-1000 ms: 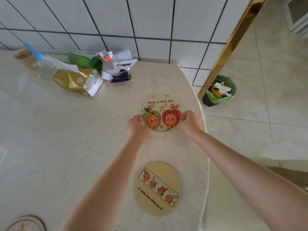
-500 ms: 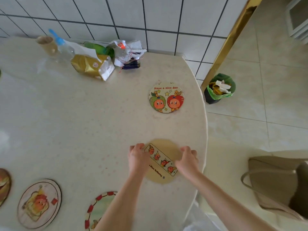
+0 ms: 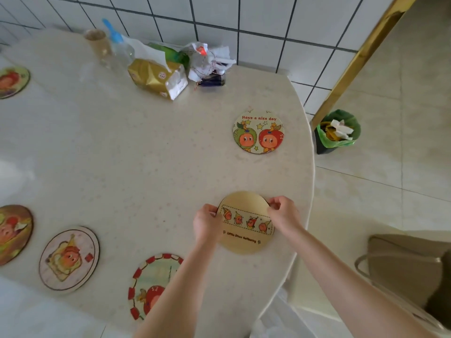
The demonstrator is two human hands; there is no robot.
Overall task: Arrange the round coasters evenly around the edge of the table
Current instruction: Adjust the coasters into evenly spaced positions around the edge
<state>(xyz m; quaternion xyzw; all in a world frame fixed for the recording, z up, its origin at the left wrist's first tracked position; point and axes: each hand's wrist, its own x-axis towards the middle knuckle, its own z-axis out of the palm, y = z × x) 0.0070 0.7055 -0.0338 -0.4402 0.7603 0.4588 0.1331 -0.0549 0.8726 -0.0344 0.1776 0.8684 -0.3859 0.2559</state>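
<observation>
"Have a nice day" runs in red across the top of the apple coaster (image 3: 258, 131), which lies flat near the worktop's (image 3: 146, 154) right edge and shows a green and a red cartoon apple with stars. Between my hands sits the tan coaster (image 3: 245, 223), printed with a dashed strip of four small fruit figures and a dark line beneath that seems to read "Little Stars Gathering". My left hand (image 3: 207, 224) pinches its left rim and my right hand (image 3: 284, 217) its upper right rim, fingers closed on it, close to the right edge. Along the near edge lie a red-bordered coaster (image 3: 148, 284) and a toast-picture coaster (image 3: 69, 258). On the floor, a green-lined bin (image 3: 338, 131) holds white and yellow scraps.
</observation>
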